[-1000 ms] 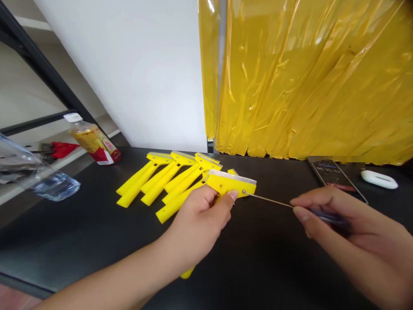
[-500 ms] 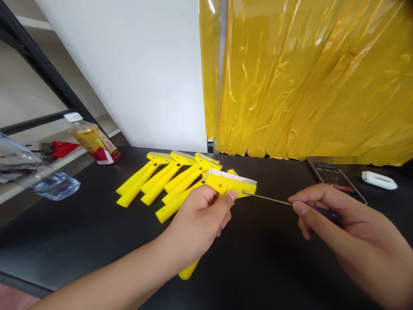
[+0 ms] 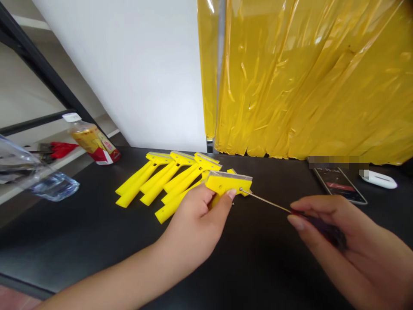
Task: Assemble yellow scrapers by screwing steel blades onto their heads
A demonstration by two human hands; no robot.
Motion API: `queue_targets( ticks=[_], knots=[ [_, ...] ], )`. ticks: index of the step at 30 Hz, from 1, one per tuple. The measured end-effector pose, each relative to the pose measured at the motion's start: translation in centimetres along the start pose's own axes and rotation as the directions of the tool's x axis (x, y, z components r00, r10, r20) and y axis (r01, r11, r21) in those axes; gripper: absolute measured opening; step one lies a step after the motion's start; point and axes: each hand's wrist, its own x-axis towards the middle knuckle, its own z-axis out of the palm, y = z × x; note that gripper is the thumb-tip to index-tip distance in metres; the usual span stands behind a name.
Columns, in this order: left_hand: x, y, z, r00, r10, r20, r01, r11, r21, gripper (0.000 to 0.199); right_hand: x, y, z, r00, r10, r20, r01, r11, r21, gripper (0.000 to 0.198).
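My left hand [image 3: 206, 215] is closed around a yellow scraper [image 3: 228, 184], its thumb pressed on the head and the metal blade edge facing away from me. My right hand [image 3: 342, 241] grips the dark handle of a screwdriver [image 3: 269, 203]. The thin shaft points left, and its tip touches a small screw [image 3: 241, 189] at the right side of the scraper head. Most of the held scraper's handle is hidden behind my left hand. Beyond that hand, several more yellow scrapers [image 3: 158, 187] lie in a slanted row, some overlapping.
A drink bottle [image 3: 97, 144] and a clear plastic bottle [image 3: 58, 185] are at the left of the black table [image 3: 97, 254]. At the right lie a phone [image 3: 342, 185] and a white case [image 3: 380, 180]. Yellow plastic sheeting [image 3: 306, 86] and a white panel [image 3: 138, 73] stand behind.
The held scraper's head has tipped and shifted slightly left. My right hand has moved a little lower, so the screwdriver slopes more steeply, its tip still at the screw.
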Motion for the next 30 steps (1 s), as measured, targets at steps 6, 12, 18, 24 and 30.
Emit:
queue_targets(
  ticks=[6,12,18,24,30],
  knots=[
    [-0.5,-0.5,-0.1,0.950,0.303,-0.076,-0.283,0.938,0.203,0.054,-1.0,-0.8,-0.2,0.966,-0.253,0.056,0.258,0.952,-0.162,0.006],
    [-0.4,-0.1,0.1,0.915,0.403,-0.029,-0.393,0.904,0.167,0.026,-0.5,-0.9,-0.1,0.976,-0.209,0.057,0.216,0.951,-0.221,0.013],
    [-0.4,0.1,0.2,0.898,0.441,-0.001,-0.435,0.885,0.166,0.022,-0.3,-1.5,0.2,0.975,-0.220,0.031,0.222,0.954,-0.203,0.010],
    [-0.2,-0.3,0.2,0.922,0.385,-0.046,-0.373,0.913,0.167,0.027,-0.3,-1.2,0.1,0.972,-0.231,0.042,0.235,0.953,-0.190,0.010],
    [-0.1,-0.4,0.1,0.926,0.362,-0.105,-0.337,0.920,0.202,0.028,0.0,-1.4,0.4,0.976,-0.215,0.032,0.216,0.941,-0.260,0.018]
  ],
)
